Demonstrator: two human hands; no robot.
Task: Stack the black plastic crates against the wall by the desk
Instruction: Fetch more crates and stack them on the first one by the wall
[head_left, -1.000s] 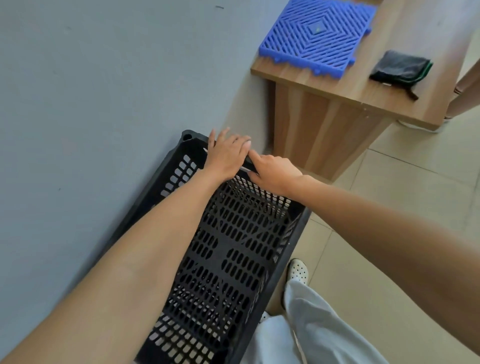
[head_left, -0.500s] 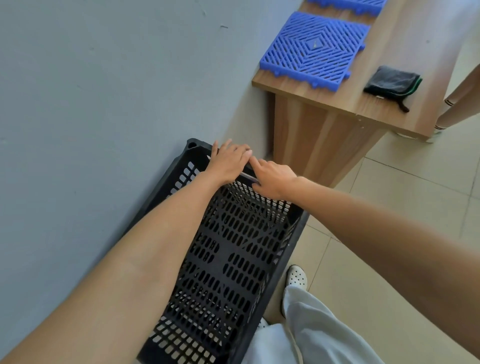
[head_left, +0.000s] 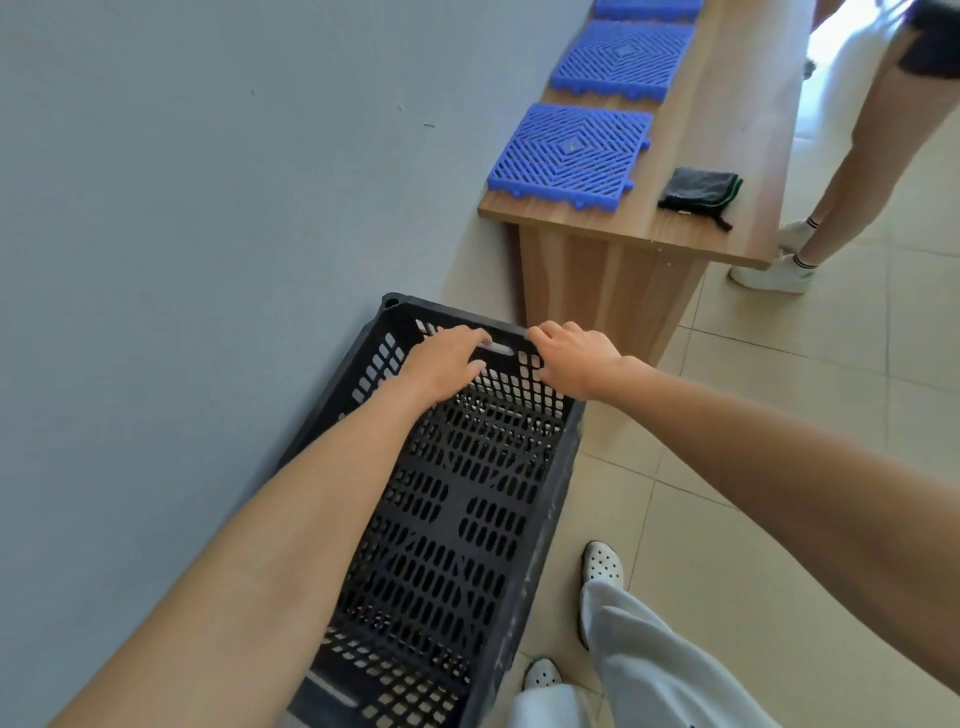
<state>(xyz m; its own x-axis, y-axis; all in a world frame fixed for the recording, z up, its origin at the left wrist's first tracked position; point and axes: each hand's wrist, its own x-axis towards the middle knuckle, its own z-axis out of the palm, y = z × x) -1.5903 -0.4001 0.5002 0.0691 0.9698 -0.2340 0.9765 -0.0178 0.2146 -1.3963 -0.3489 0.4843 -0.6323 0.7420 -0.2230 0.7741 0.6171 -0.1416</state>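
Black crate (head_left: 457, 519) against wall (head_left: 182, 234); desk (head_left: 649, 226) just beyond; bystander's legs (head_left: 852, 171) beside desk.

Place: a plain indoor workroom, more office or storeroom than home.
Wall (head_left: 182, 208): bare, painted grey-blue, with a few small marks.
Floor (head_left: 779, 467): large pale beige tiles.
Furniture: one long wood-grain counter (head_left: 675, 228) set along the wall.
On the counter: blue plastic grid mats (head_left: 569, 156) in a row and a folded dark cloth (head_left: 698, 189).
Storage: a black perforated crate (head_left: 457, 493) on the floor against the wall.
People: a second person (head_left: 852, 171) stands beside the counter.
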